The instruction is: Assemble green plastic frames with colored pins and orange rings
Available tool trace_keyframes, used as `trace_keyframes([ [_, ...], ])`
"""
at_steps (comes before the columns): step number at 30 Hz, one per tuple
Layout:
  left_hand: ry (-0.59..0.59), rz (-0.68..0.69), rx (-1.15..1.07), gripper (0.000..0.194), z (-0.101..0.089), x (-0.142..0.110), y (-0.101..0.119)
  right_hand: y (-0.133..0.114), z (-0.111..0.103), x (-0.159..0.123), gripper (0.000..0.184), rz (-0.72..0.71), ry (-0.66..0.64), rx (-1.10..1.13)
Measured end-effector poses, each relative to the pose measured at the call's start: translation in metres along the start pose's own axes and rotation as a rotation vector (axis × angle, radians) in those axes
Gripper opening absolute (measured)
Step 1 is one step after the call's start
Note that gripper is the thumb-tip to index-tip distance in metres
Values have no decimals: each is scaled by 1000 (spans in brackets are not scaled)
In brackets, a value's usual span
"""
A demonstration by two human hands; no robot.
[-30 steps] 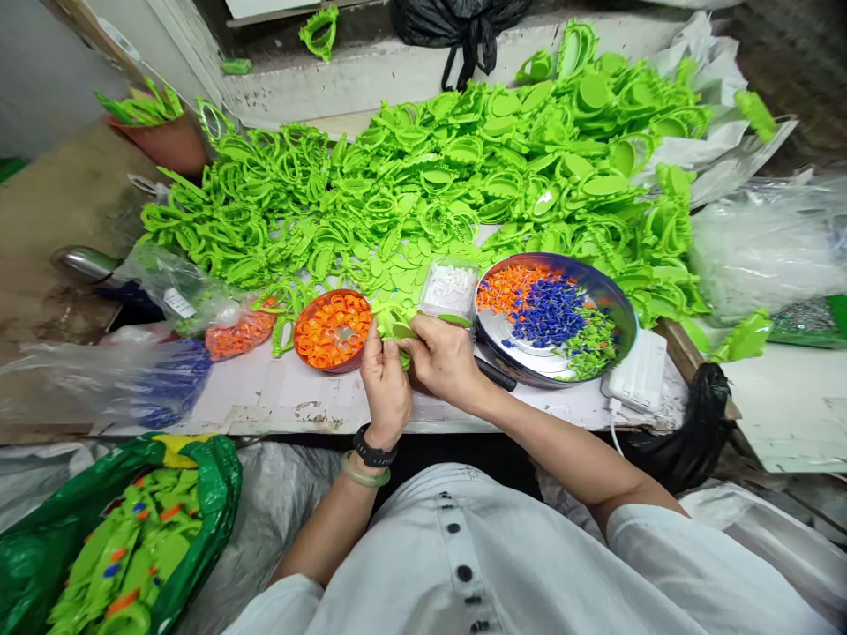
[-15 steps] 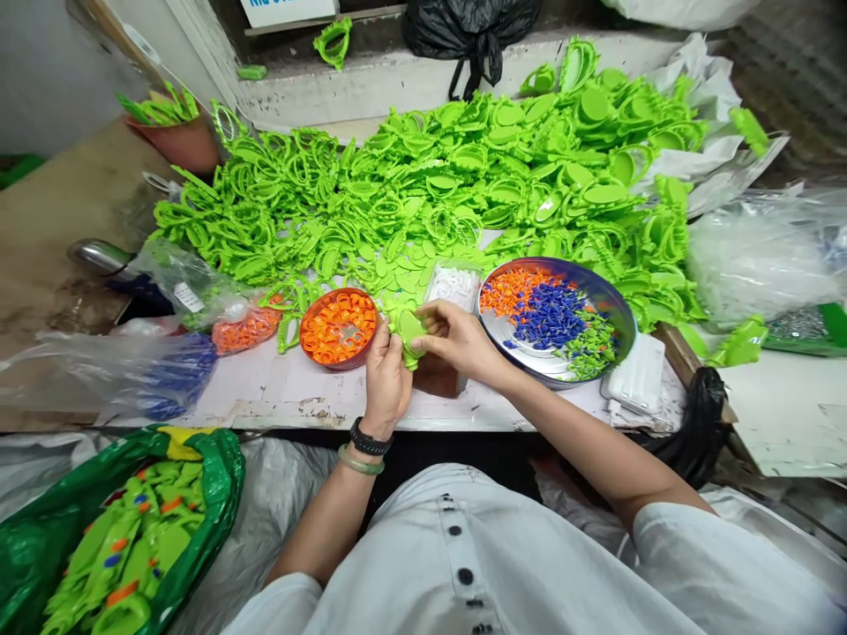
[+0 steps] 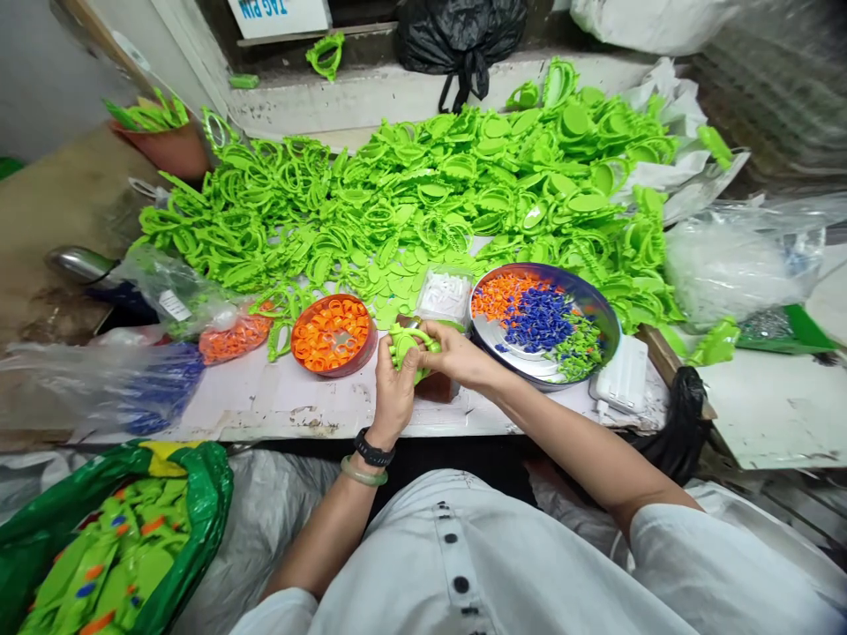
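Observation:
Between my hands is a lime-green plastic piece (image 3: 405, 345) with a rounded, scalloped outline. My left hand (image 3: 395, 388) closes round its lower left side, thumb on top. From the right, my right hand (image 3: 456, 353) pinches its edge; the fingertips are partly hidden. Just left sits a round orange tub (image 3: 368, 354) of small orange rings. A clear box (image 3: 445, 295) of white pieces stands behind my right hand. Beside it is a round blue tray (image 3: 612, 331) with small orange, blue and green parts. A big heap of green plastic pieces (image 3: 456, 168) covers the back of the table.
At lower left, a green bag (image 3: 212, 494) holds green pieces with orange and blue bits. Plastic bags of blue parts (image 3: 162, 384) and orange parts (image 3: 235, 337) lie at left. A white power bank (image 3: 622, 375) lies right of the tray, near the wooden edge (image 3: 681, 370).
The green piece has turned in my hands, from a smooth oval face to a scalloped, open-looking side. My right fingers have shifted along its edge. The camera view has moved slightly.

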State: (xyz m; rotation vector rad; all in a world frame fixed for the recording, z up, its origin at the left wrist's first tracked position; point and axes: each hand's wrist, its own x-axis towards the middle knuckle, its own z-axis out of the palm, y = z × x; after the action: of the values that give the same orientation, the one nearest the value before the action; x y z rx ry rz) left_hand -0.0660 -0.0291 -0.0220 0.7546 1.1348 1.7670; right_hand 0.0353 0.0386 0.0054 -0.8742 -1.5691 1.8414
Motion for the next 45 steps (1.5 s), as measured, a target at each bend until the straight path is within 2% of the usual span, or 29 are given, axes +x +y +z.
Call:
trace_keyframes([
  [4, 53, 87, 91, 28, 1, -4, -5, 0, 5, -11, 23, -155, 155, -334],
  [7, 44, 80, 98, 30, 2, -4, -1, -6, 2, -18, 19, -187, 172, -455],
  [9, -11, 34, 54, 36, 4, -3, 3, -10, 1, -22, 21, -216, 169, -532],
  [11, -50, -79, -70, 47, 8, 0, 8, -14, 2, -24, 16, -248, 183, -692],
  [12, -33, -146, -154, 49, 10, 2, 9, -16, 2, -23, 13, -265, 179, -792],
  [13, 8, -213, -239, 46, 11, 5, 10, -18, 0, -22, 14, -291, 139, -882],
  [15, 112, -337, -373, 33, 9, 10, 13, -22, -10, -12, 23, -376, -85, -983],
  [17, 156, -441, -472, 27, 2, 16, 17, -28, -33, 6, 28, -430, -296, -1029],
  [18, 140, -492, -518, 27, -3, 18, 19, -30, -47, 17, 26, -405, -300, -1078],
  [20, 89, -571, -599, 27, -12, 21, 24, -32, -74, 45, 28, -171, -49, -1357],
  [21, 69, -600, -626, 26, -14, 21, 26, -30, -85, 59, 30, -52, -22, -1498],
  [22, 51, -628, -640, 26, -15, 20, 27, -28, -92, 72, 30, 7, -12, -1553],
  [25, -9, -700, -617, 29, -12, 15, 26, -15, -97, 102, 27, 84, -56, -1622],
  [28, -60, -728, -576, 40, -7, 11, 21, -9, -91, 112, 25, 100, -74, -1632],
  [32, -55, -721, -549, 47, -6, 10, 15, -20, -79, 91, 25, 35, -44, -1540],
  [36, -71, -699, -480, 50, 0, 9, 12, -23, -51, 41, 23, -209, -44, -1028],
  [37, -70, -696, -467, 50, 3, 8, 11, -20, -44, 29, 21, -258, -41, -976],
  [39, -50, -694, -452, 48, 9, 6, 9, -12, -31, 11, 18, -347, 11, -1035],
  [42, -12, -704, -438, 45, 17, 3, 5, 1, -21, -4, 20, -461, 114, -1248],
  [45, 13, -718, -409, 43, 24, 0, 3, 6, -17, -10, 24, -519, 123, -1374],
])
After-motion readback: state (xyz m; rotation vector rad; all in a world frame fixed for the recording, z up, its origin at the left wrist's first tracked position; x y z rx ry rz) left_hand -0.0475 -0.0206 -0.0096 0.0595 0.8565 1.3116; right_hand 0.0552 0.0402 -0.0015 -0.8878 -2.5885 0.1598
